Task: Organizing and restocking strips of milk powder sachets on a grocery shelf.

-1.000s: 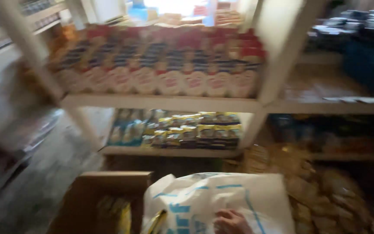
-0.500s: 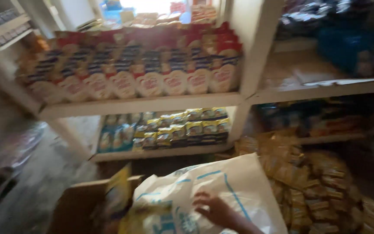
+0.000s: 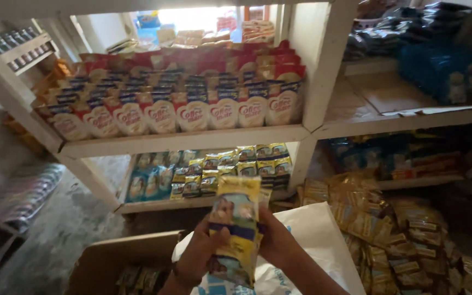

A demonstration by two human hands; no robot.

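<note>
Your left hand (image 3: 200,257) and right hand (image 3: 274,240) both clasp a stack of yellow sachets (image 3: 236,229), held upright above the open cardboard box (image 3: 121,257) and white sack (image 3: 323,246), in front of the stocked lower shelf (image 3: 192,203).

A tall, glossy yellow plastic sachet pack (image 3: 235,229) with a dark blue band across its middle and small pictures on its face stands nearly upright at the lower centre of the frame. It is gripped on both sides, the left hand (image 3: 200,254) on its left edge and the right hand (image 3: 276,240) behind its right edge. Its top edge reaches up in front of the lower shelf, and its bottom end hangs above a white woven plastic sack.
</note>
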